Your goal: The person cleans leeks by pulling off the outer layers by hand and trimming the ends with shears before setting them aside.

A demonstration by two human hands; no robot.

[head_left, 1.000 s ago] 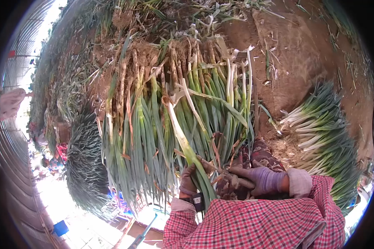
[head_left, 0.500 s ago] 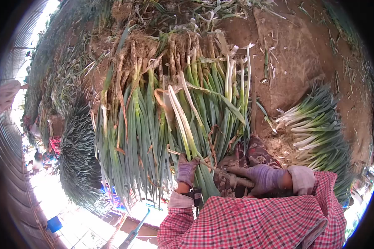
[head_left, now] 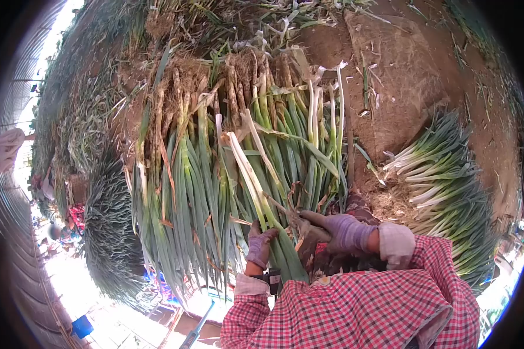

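Far left, a heap of dark green tops [head_left: 110, 232] lies at the edge of the view. Next is the big pile of uncleaned green onions [head_left: 198, 168], with muddy roots up top and leaves fanned toward the person. The left hand [head_left: 259, 244], gloved, has its fingers curled tight round the lower green part of one pale stalk [head_left: 253, 183]. That stalk is lifted off the pile and slants up and left, its root end above the hand. Just right of it, the gloved right hand [head_left: 343, 232] has thumb and fingers pressed together, pinching the dry outer skin [head_left: 294, 212] right next to the stalk. The checked sleeve [head_left: 361, 308] fills the bottom. Further right is a bundle of cleaned white onions [head_left: 442, 174] on the bare soil [head_left: 402, 75], well apart from the dirty pile. The step looks like stripping the dirty outer layer off this one stalk, mid-peel. The next move likely calls for a steady left-hand hold while the right pulls the skin along the stalk and clear, without snapping the white shaft.
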